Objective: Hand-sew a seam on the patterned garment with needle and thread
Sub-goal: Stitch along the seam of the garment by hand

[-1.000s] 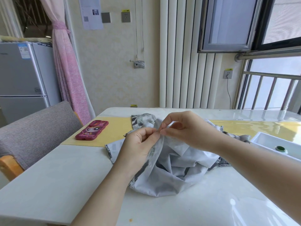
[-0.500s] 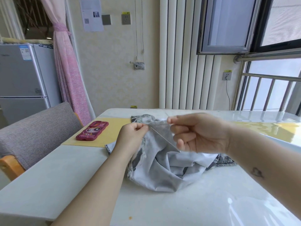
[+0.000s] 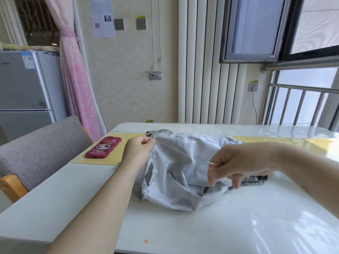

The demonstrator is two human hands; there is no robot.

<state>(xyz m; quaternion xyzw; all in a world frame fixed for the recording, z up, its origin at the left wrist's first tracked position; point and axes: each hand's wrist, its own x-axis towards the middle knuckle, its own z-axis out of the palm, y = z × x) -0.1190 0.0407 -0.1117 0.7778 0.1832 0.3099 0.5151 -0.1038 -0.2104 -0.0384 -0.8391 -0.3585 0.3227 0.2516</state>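
On the white table (image 3: 73,198) lies the crumpled grey patterned garment (image 3: 183,173). The left hand (image 3: 139,151) pinches its raised edge. The right hand (image 3: 238,165) pinches the needle (image 3: 211,163), with the thread (image 3: 172,148) taut between them. A red cartoon phone case (image 3: 103,147) lies near. The wall notice (image 3: 102,17) print is too small to read.

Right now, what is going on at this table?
A person is sewing by hand. The left hand pinches the top edge of a grey patterned garment bunched on the white table. The right hand pinches a needle further right, and a thread stretches from the pinched edge toward it. A red phone lies untouched on the yellow mat.
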